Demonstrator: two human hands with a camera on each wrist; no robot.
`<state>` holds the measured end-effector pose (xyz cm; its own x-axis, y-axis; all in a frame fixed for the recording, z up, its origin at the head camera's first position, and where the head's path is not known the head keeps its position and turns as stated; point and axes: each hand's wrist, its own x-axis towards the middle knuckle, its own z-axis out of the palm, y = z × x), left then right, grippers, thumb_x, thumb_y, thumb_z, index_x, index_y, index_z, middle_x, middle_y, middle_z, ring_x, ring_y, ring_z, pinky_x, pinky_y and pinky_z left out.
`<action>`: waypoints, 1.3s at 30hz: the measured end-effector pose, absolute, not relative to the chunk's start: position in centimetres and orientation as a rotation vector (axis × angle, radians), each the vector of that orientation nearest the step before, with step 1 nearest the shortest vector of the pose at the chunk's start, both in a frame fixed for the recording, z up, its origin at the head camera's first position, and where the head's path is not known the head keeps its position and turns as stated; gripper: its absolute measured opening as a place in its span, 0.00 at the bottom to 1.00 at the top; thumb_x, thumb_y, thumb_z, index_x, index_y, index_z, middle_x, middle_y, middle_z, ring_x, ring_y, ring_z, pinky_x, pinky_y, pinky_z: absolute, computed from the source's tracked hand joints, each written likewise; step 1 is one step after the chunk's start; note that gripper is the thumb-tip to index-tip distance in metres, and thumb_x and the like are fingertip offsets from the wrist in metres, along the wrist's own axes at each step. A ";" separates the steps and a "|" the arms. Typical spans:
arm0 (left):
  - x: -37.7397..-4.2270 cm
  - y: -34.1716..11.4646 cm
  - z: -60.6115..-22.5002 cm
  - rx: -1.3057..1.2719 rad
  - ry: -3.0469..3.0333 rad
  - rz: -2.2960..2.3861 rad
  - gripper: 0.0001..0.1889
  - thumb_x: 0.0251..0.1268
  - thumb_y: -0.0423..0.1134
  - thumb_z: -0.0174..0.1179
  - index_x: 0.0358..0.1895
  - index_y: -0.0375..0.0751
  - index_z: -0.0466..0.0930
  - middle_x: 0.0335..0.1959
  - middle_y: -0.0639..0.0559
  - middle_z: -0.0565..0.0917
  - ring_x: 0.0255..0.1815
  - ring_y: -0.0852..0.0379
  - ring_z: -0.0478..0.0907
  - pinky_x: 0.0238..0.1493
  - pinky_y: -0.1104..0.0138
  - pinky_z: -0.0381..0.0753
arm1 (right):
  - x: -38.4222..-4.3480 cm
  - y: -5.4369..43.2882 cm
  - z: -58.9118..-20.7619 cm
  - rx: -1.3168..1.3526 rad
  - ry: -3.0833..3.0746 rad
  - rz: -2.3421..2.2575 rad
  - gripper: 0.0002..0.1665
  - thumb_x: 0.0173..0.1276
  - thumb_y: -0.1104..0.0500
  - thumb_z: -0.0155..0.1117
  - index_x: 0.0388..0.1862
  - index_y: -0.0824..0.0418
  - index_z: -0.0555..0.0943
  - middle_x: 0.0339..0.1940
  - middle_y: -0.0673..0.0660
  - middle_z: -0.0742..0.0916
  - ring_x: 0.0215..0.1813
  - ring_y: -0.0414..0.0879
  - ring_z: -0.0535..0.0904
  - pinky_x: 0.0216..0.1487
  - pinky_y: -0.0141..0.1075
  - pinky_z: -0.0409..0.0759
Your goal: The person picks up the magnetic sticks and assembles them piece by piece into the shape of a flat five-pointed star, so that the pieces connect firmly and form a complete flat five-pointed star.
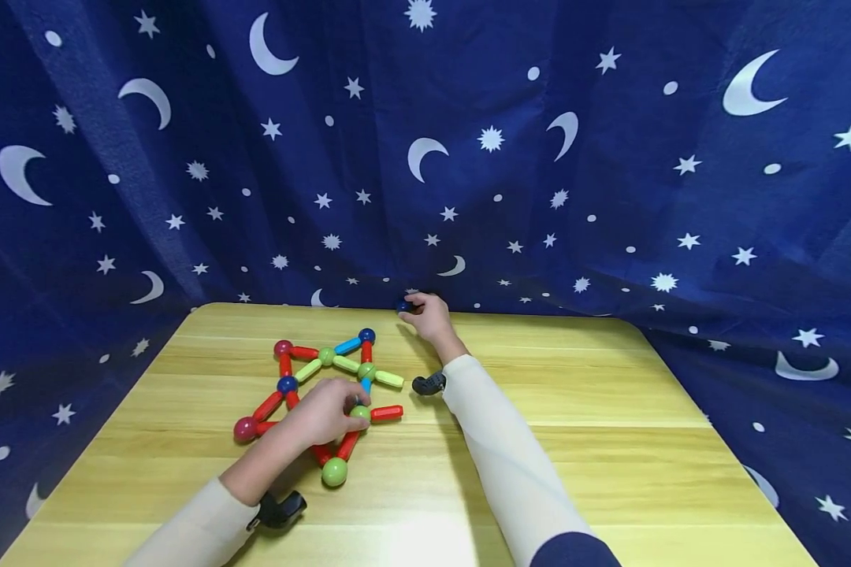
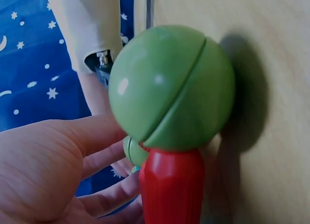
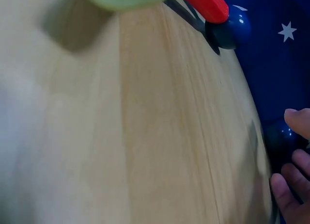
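On the wooden table lies a flat frame of coloured rods joined by balls. My left hand [image 1: 324,411] holds a green ball [image 1: 360,413] on its right side between thumb and fingers; a red rod [image 1: 387,413] sticks out from that ball. In the left wrist view a nearer green ball [image 2: 172,88] on a red rod [image 2: 173,190] hides part of this grip. My right hand [image 1: 431,318] reaches to the table's far edge, thumb and fingers around a dark blue ball [image 1: 404,306]. The right wrist view shows this hand [image 3: 296,173] only at its border.
A star-and-moon cloth [image 1: 425,157] hangs behind the wooden table [image 1: 574,441]. The frame's far corner has a blue ball [image 1: 366,336], and a light green rod [image 1: 388,379] points right. Black wrist devices [image 1: 280,510] sit at both cuffs.
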<state>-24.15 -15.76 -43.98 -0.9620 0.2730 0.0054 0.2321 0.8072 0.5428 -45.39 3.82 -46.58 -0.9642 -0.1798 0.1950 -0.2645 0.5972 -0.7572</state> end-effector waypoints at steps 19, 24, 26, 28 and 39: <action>-24.9 -13.9 -44.9 0.424 2.887 0.965 0.12 0.54 0.38 0.78 0.41 0.44 0.90 0.38 0.48 0.76 0.39 0.54 0.70 0.42 0.62 0.71 | -45.7 2.8 -46.4 0.260 -2.775 1.300 0.22 0.71 0.55 0.71 0.62 0.55 0.82 0.62 0.59 0.85 0.66 0.56 0.78 0.69 0.47 0.75; -25.0 -13.7 -45.4 0.401 2.883 0.933 0.09 0.56 0.41 0.77 0.40 0.49 0.90 0.38 0.48 0.74 0.39 0.53 0.69 0.41 0.62 0.68 | -45.3 2.5 -46.3 0.275 -2.768 1.298 0.21 0.73 0.57 0.68 0.63 0.54 0.83 0.62 0.58 0.86 0.68 0.56 0.78 0.71 0.48 0.74; -25.0 -13.6 -45.4 0.393 2.889 0.933 0.08 0.57 0.41 0.77 0.39 0.49 0.90 0.38 0.49 0.74 0.39 0.54 0.69 0.42 0.62 0.69 | -45.2 2.4 -46.2 0.303 -2.778 1.281 0.19 0.73 0.57 0.68 0.61 0.54 0.85 0.63 0.57 0.86 0.69 0.56 0.77 0.72 0.48 0.72; -24.9 -13.5 -45.4 0.390 2.895 0.939 0.07 0.57 0.41 0.77 0.38 0.49 0.90 0.38 0.49 0.74 0.39 0.54 0.69 0.43 0.61 0.70 | -45.1 2.3 -46.2 0.326 -2.788 1.279 0.18 0.72 0.57 0.69 0.59 0.55 0.86 0.62 0.56 0.87 0.69 0.55 0.77 0.73 0.48 0.71; -24.6 -13.5 -45.5 0.396 2.907 0.965 0.05 0.59 0.42 0.76 0.36 0.49 0.90 0.37 0.48 0.74 0.36 0.56 0.69 0.39 0.64 0.69 | -44.2 3.8 -46.2 0.343 -2.761 1.364 0.15 0.70 0.61 0.71 0.54 0.59 0.86 0.56 0.59 0.89 0.62 0.54 0.81 0.67 0.47 0.76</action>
